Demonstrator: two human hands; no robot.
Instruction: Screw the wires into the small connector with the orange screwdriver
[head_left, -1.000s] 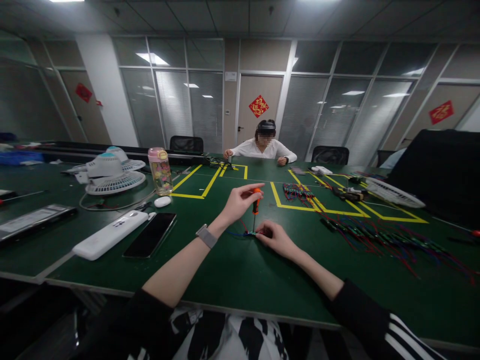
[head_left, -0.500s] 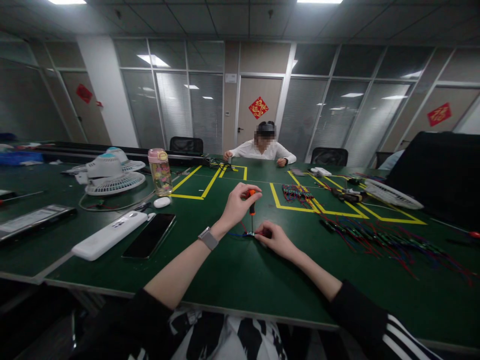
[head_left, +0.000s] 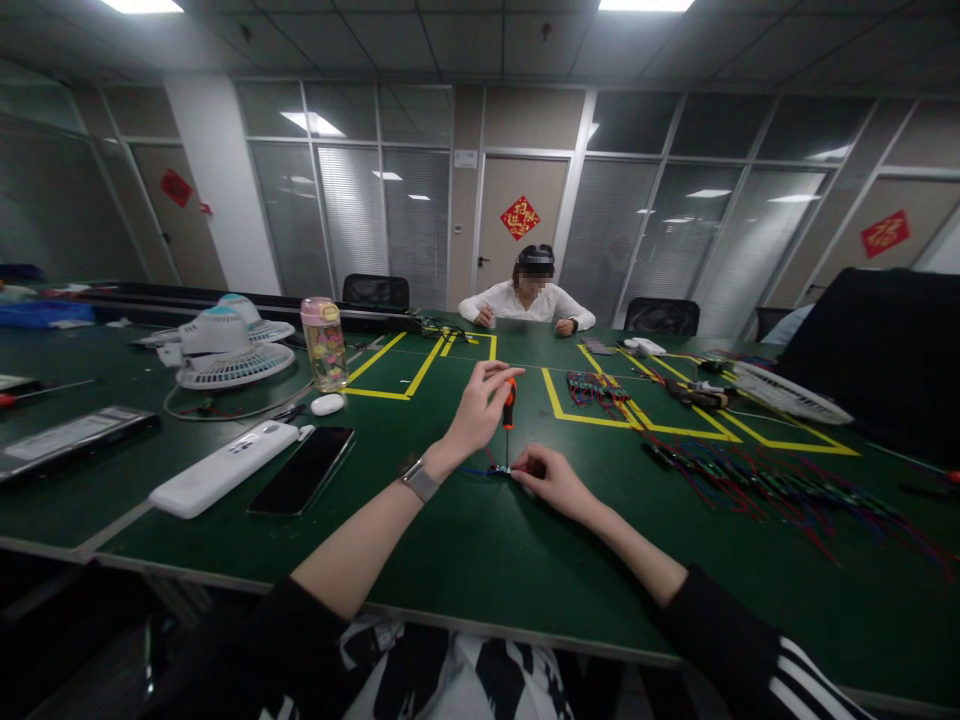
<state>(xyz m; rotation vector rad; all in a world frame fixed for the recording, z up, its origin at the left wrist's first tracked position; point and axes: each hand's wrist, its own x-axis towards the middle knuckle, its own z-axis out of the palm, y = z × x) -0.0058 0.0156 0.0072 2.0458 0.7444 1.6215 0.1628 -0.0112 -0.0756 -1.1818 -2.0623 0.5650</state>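
Observation:
A screwdriver (head_left: pixel 509 408) with an orange and black handle stands upright, its tip down on a small circuit board (head_left: pixel 501 470) with wires. My left hand (head_left: pixel 480 405), with a watch on its wrist, has thumb and fingers at the top of the handle; the index finger stretches over it. My right hand (head_left: pixel 553 482) rests on the table at the board's right side, thumb and fingers pinched at its edge. Blue wires run left from the board. The exact contact of the screwdriver tip is too small to make out.
On the left lie a black phone (head_left: pixel 302 470), a white power-bank-like device (head_left: pixel 225 470), an earbud case (head_left: pixel 327 404), a bottle (head_left: pixel 324 345) and fans (head_left: pixel 232 355). Wired boards (head_left: pixel 750 475) lie in rows at right. A person (head_left: pixel 531 295) sits opposite.
My left fingers have loosened and straightened somewhat around the handle top. The screwdriver stays upright on the board, and my right hand keeps its place. The person opposite has drawn one hand inward.

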